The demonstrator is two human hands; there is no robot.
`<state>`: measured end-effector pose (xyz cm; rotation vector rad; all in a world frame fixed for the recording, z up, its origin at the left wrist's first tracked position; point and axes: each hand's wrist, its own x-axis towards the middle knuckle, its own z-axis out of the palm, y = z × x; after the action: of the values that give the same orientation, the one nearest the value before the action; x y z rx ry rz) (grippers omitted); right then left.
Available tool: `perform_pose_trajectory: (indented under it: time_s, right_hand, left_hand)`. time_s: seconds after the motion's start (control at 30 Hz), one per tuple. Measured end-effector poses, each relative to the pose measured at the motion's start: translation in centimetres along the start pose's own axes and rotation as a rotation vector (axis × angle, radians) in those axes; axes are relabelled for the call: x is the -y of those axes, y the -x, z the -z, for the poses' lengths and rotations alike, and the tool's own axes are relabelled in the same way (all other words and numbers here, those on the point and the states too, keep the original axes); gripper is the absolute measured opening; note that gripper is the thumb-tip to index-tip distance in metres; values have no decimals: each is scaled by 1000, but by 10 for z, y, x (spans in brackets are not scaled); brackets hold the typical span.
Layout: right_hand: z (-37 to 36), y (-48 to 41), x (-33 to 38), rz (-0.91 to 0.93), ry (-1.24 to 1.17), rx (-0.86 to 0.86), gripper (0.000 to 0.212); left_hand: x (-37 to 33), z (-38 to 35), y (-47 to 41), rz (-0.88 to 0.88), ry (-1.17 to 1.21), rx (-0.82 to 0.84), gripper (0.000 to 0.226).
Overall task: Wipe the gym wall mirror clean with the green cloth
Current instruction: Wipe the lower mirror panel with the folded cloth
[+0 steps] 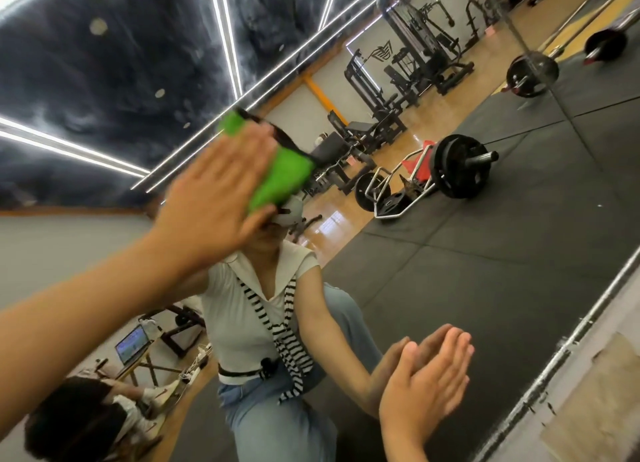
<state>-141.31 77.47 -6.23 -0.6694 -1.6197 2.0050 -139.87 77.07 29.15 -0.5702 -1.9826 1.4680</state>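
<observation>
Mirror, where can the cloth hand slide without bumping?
Bare glass of the mirror lies above and left of the green cloth, right of it toward the frame, and down between the left hand and the right hand. It is crowded low on the right, where that hand rests flat near the frame.

My left hand [214, 198] presses the green cloth [280, 174] flat against the gym wall mirror [104, 81], fingers straight, and the cloth shows past my fingertips. My right hand [426, 382] lies flat lower on the glass, its fingers meeting their reflection. In the mirror I am crouched, with a loaded barbell [457, 165] on the black floor mats [502, 254] behind me.
</observation>
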Motion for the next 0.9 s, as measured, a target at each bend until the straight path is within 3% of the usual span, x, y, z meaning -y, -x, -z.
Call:
perform_pose_trajectory:
  time_s: [0.07,0.13,0.33,0.37,0.5,0.57,0.73,0.8,0.9]
  right_hand:
    - [0,0,1,4,-2,10,71]
    - [0,-1,0,4,5,14,72]
    - [1,1,0,3,9,18,72]
    - [1,1,1,1,4,19,72]
    - [1,-2,-1,1,4,36,73]
    - [1,-2,-2,5,2,42,74]
    - [2,-1,-1,-16,-6,48,75]
    - [3,-1,1,-9,-14,54,76]
    - [4,-4,0,-7,-9,61,76]
  left_hand:
    - [21,9,-6,231,27,-15,76]
    - [22,11,-7,311,18,17,78]
    - [-20,-3,23,-44,-1,71,79]
    - [-17,-2,22,-16,-18,54,78]
    - [-19,3,7,366,19,0,78]
    - [-41,-3,15,321,46,10,80]
    - [-110,-20,75,-17,106,68,77]
    - [-113,-21,78,-21,78,54,73]
    - [-116,-21,65,128,62,28,72]
